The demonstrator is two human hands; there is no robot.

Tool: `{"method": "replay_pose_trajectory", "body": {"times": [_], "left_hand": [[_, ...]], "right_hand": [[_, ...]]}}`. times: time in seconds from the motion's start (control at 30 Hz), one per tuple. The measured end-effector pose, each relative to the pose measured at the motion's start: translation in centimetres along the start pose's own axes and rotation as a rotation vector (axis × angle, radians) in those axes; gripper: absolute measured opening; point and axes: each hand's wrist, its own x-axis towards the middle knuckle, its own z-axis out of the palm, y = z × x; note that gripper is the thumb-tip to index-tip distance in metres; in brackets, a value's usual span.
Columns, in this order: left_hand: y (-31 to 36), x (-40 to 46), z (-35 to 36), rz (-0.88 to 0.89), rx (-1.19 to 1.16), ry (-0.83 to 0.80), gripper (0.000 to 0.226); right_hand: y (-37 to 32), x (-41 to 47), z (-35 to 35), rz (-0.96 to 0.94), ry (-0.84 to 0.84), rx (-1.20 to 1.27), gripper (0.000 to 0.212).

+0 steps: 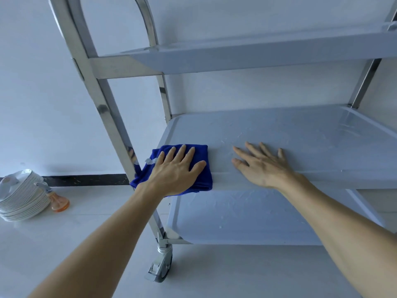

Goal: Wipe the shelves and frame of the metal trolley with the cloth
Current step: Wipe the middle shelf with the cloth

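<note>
Left hand [176,168] pressed flat, fingers spread, on blue cloth [202,155] at middle shelf [300,134] left edge (frame centre). Right hand [261,164] laid open on shelf, nothing grasped.

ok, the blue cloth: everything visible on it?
The blue cloth looks like soft, folded microfibre with a pale tag near its left side. It lies at the front left corner of the middle shelf, draped over the front lip and bunched against the frame post. The left hand presses flat on it, fingers spread.
</note>
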Motion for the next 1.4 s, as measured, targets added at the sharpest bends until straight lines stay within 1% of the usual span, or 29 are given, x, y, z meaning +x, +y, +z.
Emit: {"method": "replay_pose_trajectory", "body": {"times": [0.07, 0.1, 0.17, 0.3, 0.4, 0.5, 0.63, 0.77, 0.83, 0.93, 0.97, 1.03, 1.07, 1.1, 1.17, 1.2, 1.23, 1.3, 1.33, 1.4], "left_hand": [[-0.1, -0.5, -0.2, -0.015, -0.074, 0.029, 0.069], [-0.1, -1.1, 0.0, -0.016, -0.065, 0.037, 0.069], [0.1, -1.9, 0.2, -0.019, -0.033, 0.002, 0.069], [-0.2, -1.3, -0.1, -0.033, 0.012, -0.031, 0.068], [-0.7, 1.0, -0.4, -0.019, 0.145, -0.04, 0.069], [-1.5, 5.0, -0.4, -0.067, 0.078, 0.001, 0.071], [-3.1, 10.4, -0.6, -0.098, 0.076, 0.005, 0.069], [-2.9, 12.5, -0.5, -0.142, 0.01, 0.021, 0.07], [-2.5, 11.2, -0.5, -0.096, 0.056, -0.016, 0.067], [-2.4, 6.7, -0.4, 0.073, 0.287, -0.061, 0.055], [-2.4, 4.6, -0.3, 0.128, 0.353, -0.049, 0.049], [-2.5, 0.6, 0.1, 0.189, 0.379, -0.009, 0.038], [-2.4, -1.1, 0.2, 0.181, 0.366, -0.008, 0.038], [-2.3, -2.5, 0.1, 0.18, 0.377, -0.025, 0.045], [-2.0, -3.7, -0.3, 0.131, 0.32, -0.06, 0.077], [-2.0, -3.7, -0.5, 0.085, 0.265, -0.063, 0.086], [-2.0, -3.1, -0.6, 0.07, 0.27, -0.06, 0.081], [-2.4, -0.4, -0.4, 0.051, 0.328, -0.014, 0.058], [-2.7, 1.5, -0.5, 0.022, 0.306, -0.019, 0.057], [-3.8, 5.3, -0.7, -0.059, 0.21, -0.043, 0.064]], "right_hand": [[0.1, -0.8, 0.2, -0.015, 0.007, -0.008, 0.06], [0.1, -1.3, 0.3, -0.023, 0.013, -0.011, 0.061], [0.0, -2.2, 0.6, -0.042, 0.021, -0.013, 0.061], [-0.3, -3.5, 0.8, -0.062, 0.025, -0.024, 0.064], [-0.5, -4.0, 1.1, -0.07, 0.029, -0.025, 0.066], [-0.6, -4.0, 1.2, -0.076, 0.03, -0.02, 0.068], [-0.7, -4.0, 1.6, -0.085, 0.058, -0.021, 0.068], [-0.7, -3.6, 1.8, -0.06, 0.077, -0.003, 0.065], [-0.7, -3.7, 1.7, -0.051, 0.069, 0.001, 0.064], [-0.9, -4.0, 1.7, -0.048, 0.066, 0.002, 0.063], [-1.0, -4.1, 1.7, -0.052, 0.066, 0.001, 0.063], [-1.1, -4.5, 1.7, -0.063, 0.07, -0.002, 0.064], [-1.2, -4.7, 1.7, -0.07, 0.069, -0.003, 0.064], [-1.2, -5.1, 1.7, -0.077, 0.069, -0.007, 0.064], [-1.3, -5.7, 1.9, -0.091, 0.075, -0.017, 0.064], [-1.4, -5.9, 2.0, -0.097, 0.075, -0.019, 0.063], [-1.5, -6.2, 2.0, -0.101, 0.069, -0.017, 0.064], [-2.0, -6.6, 2.0, -0.106, 0.059, -0.006, 0.066], [-2.2, -6.7, 1.9, -0.106, 0.058, 0.001, 0.069], [-2.6, -7.0, 2.0, -0.113, 0.062, 0.008, 0.072]]}}
